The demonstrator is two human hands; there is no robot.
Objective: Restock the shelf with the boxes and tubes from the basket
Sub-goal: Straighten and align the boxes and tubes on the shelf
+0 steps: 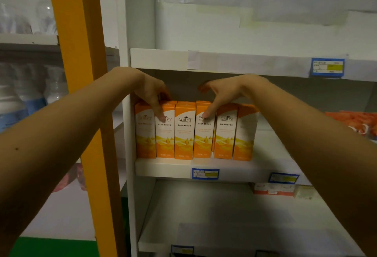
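Note:
Several tall orange-and-white boxes [184, 130] stand upright in a row at the left end of the middle shelf [163, 168]. My left hand [152, 91] reaches over the row. Its fingers lie down the front of the second box [165, 134] and its thumb sits at that box's top edge, pinching it. My right hand [221, 91] has straight fingers touching the front of the fourth box [204, 134]. Its thumb is raised clear above the row. No basket or tubes are in view.
The white shelf unit has an upper shelf edge [159, 58] just above my hands and a lower shelf [204, 216] with small boxes [273, 189] at its back right. An orange upright post [81, 52] stands on the left. Red packets [355, 122] lie on the middle shelf at right.

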